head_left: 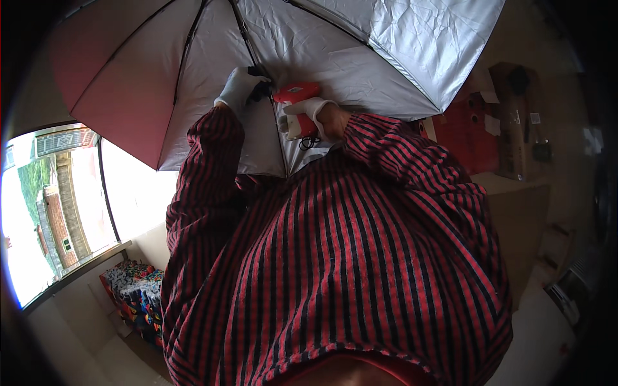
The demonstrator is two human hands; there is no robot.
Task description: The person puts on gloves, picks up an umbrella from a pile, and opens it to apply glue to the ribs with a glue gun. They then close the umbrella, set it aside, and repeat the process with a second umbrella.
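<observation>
An opened umbrella (309, 45), silver inside with dark ribs, spreads in front of me and shows red toward its left side. My left hand (243, 87), in a pale glove with dark fingers, is closed at one of the dark ribs (241, 29). Just right of it, my right hand (318, 110) wears a white glove and grips a red and white hand-held tool (297, 92). A thin black cord or strap loops below that tool. Its exact kind cannot be made out. The tool's red end lies close to the rib and the silver cloth.
A bright window (58, 206) is on the left. Below it sits a pile of colourful packed items (135, 296). On the right stand a brown cardboard box (515, 128) and a red box or panel (473, 145). The umbrella's pointed edge reaches toward the right-hand boxes.
</observation>
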